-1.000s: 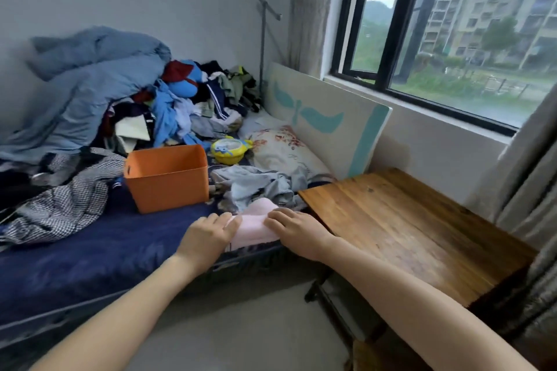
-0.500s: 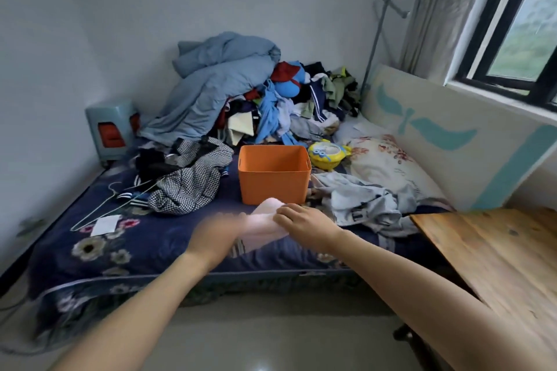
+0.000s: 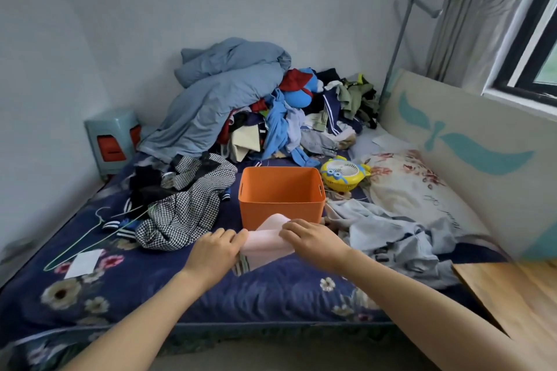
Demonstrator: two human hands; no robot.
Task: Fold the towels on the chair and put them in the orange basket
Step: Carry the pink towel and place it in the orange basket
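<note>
Pink towel [image 3: 265, 239], folded, has come over from the table [image 3: 518, 304] to just in front of the basket [image 3: 280, 209]. Left hand [image 3: 215, 250] and right hand [image 3: 313, 242] each pinch an end; dropping it in looks next.

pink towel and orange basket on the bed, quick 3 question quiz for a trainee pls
1. True or false: the pale pink cloth towel lies inside the orange plastic basket.
2. The left hand and right hand: A both hold the towel, B both rest idle, C both lift the basket?
3. Fill in: the yellow round plastic fan sits at the basket's ____ side.
Key: 1 false; 2 A; 3 right.
</note>
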